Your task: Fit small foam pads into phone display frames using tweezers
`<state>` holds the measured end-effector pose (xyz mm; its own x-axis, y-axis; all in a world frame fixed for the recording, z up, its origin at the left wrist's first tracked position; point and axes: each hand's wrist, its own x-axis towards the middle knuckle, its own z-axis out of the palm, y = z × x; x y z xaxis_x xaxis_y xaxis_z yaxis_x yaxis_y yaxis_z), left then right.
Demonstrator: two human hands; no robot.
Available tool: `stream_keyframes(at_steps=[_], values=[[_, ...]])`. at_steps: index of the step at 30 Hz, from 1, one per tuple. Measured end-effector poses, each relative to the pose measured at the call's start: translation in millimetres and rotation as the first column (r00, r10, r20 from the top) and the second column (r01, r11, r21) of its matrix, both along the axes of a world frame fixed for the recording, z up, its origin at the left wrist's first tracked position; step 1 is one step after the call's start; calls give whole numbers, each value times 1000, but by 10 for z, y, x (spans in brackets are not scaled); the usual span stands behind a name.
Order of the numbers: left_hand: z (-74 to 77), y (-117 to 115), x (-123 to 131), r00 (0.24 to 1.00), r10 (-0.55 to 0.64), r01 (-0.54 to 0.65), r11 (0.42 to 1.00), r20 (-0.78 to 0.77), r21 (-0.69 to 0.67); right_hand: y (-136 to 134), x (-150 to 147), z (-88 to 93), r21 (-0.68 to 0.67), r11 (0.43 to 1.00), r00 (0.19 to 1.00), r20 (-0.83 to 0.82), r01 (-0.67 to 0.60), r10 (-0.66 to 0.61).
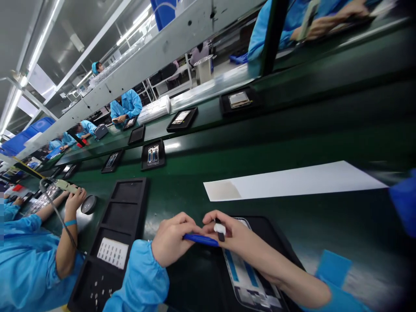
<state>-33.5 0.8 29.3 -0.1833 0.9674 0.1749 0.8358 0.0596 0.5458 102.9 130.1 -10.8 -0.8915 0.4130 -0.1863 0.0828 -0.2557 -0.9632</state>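
Observation:
My left hand [173, 238] is closed, with its thumb and fingers pinching a slim blue plastic stick [201, 239]. The stick points right, and its far end reaches my right hand [227, 227]. The fingers of that hand are curled, and a small black-and-white piece [220, 229] sits between them; its exact kind I cannot make out. Both hands' fingertips meet or nearly meet. Below my right forearm lies an open phone frame [248, 281] with blue strips, in a black tray [279, 242]. The forearm hides part of the phone frame.
A black compartment tray [125, 212] on the left holds a white sheet of small parts [112, 252] and loose bits. White paper [292, 182] lies ahead on the green bench. Black trays with phone parts [153, 155] stand farther off. A co-worker's arm [66, 247] is at left.

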Motion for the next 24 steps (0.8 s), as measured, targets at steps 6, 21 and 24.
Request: stream_keyframes(at_steps=[6, 21, 24], values=[[142, 66, 91, 937, -179, 135, 977, -300, -163, 69, 119, -17, 12, 992, 991, -24, -128, 128], [132, 233, 363, 871, 106, -307, 879, 479, 364, -40, 452, -42, -753, 628, 925, -69, 197, -373], [48, 206, 441, 824, 89, -315, 893, 559, 322, -67, 457, -76, -775, 601, 917, -73, 195, -392]])
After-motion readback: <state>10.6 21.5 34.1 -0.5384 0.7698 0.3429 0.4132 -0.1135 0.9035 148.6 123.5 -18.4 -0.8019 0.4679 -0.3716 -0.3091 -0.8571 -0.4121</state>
